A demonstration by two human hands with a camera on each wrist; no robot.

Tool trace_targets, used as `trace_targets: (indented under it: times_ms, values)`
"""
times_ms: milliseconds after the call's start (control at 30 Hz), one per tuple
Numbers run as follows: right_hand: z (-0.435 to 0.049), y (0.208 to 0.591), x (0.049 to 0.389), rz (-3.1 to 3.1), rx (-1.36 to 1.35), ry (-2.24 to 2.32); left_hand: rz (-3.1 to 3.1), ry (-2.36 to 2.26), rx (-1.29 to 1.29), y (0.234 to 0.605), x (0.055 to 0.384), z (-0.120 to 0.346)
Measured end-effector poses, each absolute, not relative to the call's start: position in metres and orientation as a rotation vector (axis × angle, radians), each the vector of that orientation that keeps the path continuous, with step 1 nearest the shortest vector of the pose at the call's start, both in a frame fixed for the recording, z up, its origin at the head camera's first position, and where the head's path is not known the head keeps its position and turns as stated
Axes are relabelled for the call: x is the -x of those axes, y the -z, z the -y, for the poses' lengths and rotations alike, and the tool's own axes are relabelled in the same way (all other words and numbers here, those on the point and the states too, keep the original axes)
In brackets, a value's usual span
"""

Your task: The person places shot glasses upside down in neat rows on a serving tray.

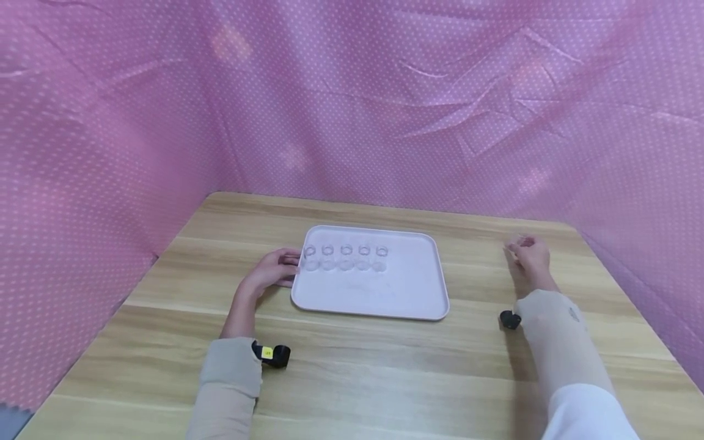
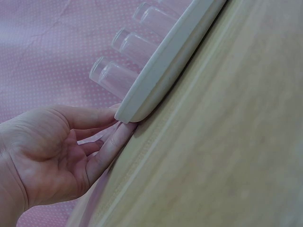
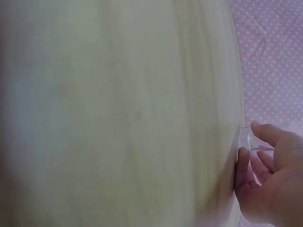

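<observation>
A white tray [image 1: 407, 275] lies on the wooden table, bearing a row of several small clear glasses [image 1: 346, 256] along its left and middle part. At the tray's left edge, my left hand [image 1: 273, 269] pinches the rim. In the left wrist view the thumb is at the upper side of the tray's rim [image 2: 163, 66] and a finger is beneath it. Off to the right of the tray, my right hand [image 1: 532, 256] holds another clear glass [image 3: 245, 138] between thumb and fingers, at the table surface. That glass is partly hidden by the hand.
The wooden table [image 1: 352, 373] reaches to a pink dotted curtain [image 1: 352, 122] at the back and both sides. A black wrist camera [image 1: 277, 356] sits on the left sleeve, another [image 1: 509, 319] on the right.
</observation>
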State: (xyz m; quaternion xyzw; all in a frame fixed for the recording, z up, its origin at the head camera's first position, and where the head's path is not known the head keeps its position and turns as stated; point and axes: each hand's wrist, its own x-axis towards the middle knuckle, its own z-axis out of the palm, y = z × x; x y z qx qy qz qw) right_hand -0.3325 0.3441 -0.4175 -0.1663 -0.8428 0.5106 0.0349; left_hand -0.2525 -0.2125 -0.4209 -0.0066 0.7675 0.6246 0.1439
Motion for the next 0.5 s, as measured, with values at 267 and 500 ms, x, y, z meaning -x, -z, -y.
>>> trace_targets:
  times_ms: [267, 500]
  values:
    - [-0.3429, 0.4189, 0.3317, 2.758, 0.44, -1.278, -2.212, -1.803, 0.02, 0.4232, 0.2529, 0.2135]
    - [-0.3394, 0.4174, 0.3327, 2.789, 0.459, -1.257, -2.189, -1.816, -0.001, 0.4252, 0.253, 0.2136]
